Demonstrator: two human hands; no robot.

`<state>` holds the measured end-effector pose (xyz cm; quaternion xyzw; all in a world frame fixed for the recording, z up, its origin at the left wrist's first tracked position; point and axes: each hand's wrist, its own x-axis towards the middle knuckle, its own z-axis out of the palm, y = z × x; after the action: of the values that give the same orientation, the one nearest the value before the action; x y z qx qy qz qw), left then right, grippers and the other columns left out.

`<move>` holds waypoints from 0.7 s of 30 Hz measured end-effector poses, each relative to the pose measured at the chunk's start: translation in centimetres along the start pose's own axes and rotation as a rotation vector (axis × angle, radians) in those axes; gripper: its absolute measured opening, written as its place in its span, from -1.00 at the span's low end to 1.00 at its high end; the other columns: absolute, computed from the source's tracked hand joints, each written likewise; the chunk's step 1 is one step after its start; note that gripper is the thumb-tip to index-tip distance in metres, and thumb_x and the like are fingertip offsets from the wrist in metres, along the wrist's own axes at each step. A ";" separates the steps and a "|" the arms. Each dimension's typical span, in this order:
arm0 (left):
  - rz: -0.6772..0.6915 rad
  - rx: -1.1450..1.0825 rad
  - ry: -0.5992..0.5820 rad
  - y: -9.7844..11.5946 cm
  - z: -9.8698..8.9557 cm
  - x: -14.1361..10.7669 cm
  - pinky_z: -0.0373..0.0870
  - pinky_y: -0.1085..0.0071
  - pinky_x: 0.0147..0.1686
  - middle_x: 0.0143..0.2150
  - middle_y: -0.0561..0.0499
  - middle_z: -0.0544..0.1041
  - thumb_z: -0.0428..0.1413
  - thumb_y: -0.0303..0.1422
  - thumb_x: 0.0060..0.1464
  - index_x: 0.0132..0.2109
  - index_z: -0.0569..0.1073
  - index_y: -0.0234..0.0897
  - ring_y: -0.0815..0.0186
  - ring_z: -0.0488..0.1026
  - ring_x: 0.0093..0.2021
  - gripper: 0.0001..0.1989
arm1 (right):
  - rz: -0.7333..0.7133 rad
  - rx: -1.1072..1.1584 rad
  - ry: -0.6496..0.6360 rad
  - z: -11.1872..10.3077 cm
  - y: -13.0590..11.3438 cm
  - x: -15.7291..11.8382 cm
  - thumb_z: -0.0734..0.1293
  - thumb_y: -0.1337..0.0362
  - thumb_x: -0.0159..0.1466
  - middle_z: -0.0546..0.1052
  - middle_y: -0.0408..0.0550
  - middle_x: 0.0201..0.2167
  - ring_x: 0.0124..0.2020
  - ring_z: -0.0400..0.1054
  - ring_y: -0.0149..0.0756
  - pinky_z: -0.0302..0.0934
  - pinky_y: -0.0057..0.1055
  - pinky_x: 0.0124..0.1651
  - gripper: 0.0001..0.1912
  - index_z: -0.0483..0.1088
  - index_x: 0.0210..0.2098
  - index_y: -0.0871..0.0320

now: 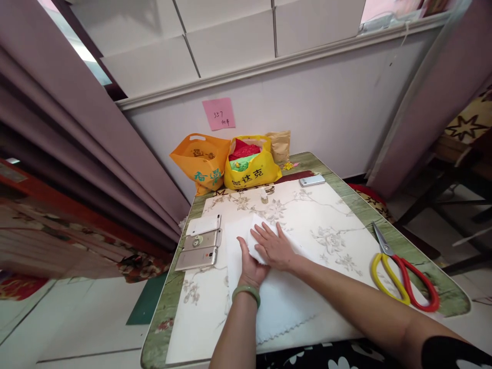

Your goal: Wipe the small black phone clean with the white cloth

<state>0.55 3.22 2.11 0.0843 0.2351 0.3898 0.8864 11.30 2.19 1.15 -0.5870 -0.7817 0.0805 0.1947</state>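
A white cloth (284, 302) with a zigzag-cut lower edge lies on the floral table cover (200, 320). On its upper part is a smaller folded white piece (258, 221). My right hand (273, 247) rests flat on this piece, fingers spread and pointing up and left. Close beside it, my left hand (250, 265), with a green bangle on the wrist, lies palm up at the piece's left edge. Its thumb is stretched out, and its other fingers are partly hidden near my right hand.
Three phones (198, 259) lie at the left, another phone (312, 180) at the back right. Scissors (388, 251) with red and yellow handles sit at the right edge. Behind stand an orange bag (202, 164), a yellow bag (253, 171), a brown pouch (280, 145) and a small bottle (264, 196).
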 end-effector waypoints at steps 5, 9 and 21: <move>0.084 0.035 0.016 -0.4 1.0 0.0 0.23 0.02 0.19 0.17 -0.22 0.43 -0.10 0.21 0.07 0.22 0.33 -0.26 0.00 0.32 0.21 -0.22 | 0.103 -0.030 0.033 -0.6 2.5 1.4 -0.06 0.08 0.43 0.03 -0.06 0.37 0.40 -0.21 -0.12 -0.52 0.16 0.35 -0.43 -0.08 0.38 0.09; 0.060 0.050 -0.021 -0.3 1.0 -0.4 0.22 0.02 0.19 0.18 -0.26 0.41 -0.12 0.26 0.03 0.22 0.34 -0.29 -0.01 0.31 0.22 -0.15 | 0.133 -0.115 0.100 -0.5 3.3 -0.3 -0.04 0.10 0.43 0.04 0.00 0.37 0.40 -0.21 -0.09 -0.59 0.17 0.34 -0.42 -0.08 0.38 0.16; 0.039 0.014 0.050 -0.2 0.2 -0.2 0.24 0.04 0.19 0.14 -0.21 0.46 -0.06 0.24 0.02 0.19 0.36 -0.22 0.00 0.36 0.18 -0.22 | -0.001 -0.007 -0.023 -0.2 0.3 0.5 -0.09 0.04 0.43 -0.03 -0.10 0.39 0.40 -0.22 -0.15 -0.50 0.22 0.33 -0.41 -0.14 0.39 0.09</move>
<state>0.68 2.96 2.26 0.0851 0.2583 0.4072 0.8719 11.54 2.72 1.33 -0.5864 -0.7844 0.0846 0.1837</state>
